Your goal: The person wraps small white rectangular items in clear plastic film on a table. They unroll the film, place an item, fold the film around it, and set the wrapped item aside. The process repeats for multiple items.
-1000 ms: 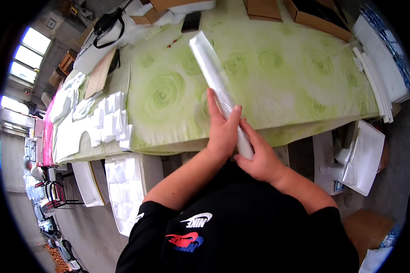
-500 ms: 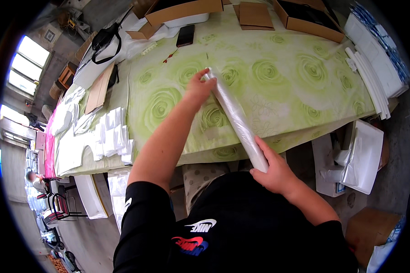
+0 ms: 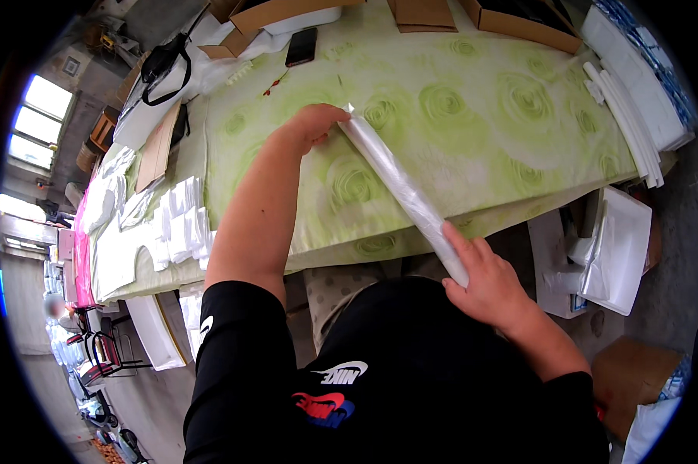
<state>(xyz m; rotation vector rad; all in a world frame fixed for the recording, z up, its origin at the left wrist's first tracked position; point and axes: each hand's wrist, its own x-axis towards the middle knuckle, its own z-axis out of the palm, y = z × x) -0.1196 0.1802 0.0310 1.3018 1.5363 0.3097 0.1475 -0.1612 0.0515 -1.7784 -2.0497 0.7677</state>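
A long, slim roll of clear plastic film (image 3: 402, 189), whitish and shiny, slants over the near edge of the table. Its far end is pinched by my left hand (image 3: 312, 126), with the thumb and fingers closed at the tip and partly hidden under the hand. Around the near end my right hand (image 3: 488, 284) is wrapped, just right of my body. A small pointed bit of film sticks up at the far tip.
A green rose-patterned cloth (image 3: 473, 166) covers the table. Folded white pieces (image 3: 183, 224) lie to the left, a dark phone (image 3: 302, 48) and cardboard boxes (image 3: 519, 22) at the back. White tubes (image 3: 624, 124) rest at the right edge; a white foam box (image 3: 624, 251) stands below.
My left hand has turned over at the roll's far end, its back now uppermost. The roll and my right hand have shifted slightly; the whole view has moved a little.
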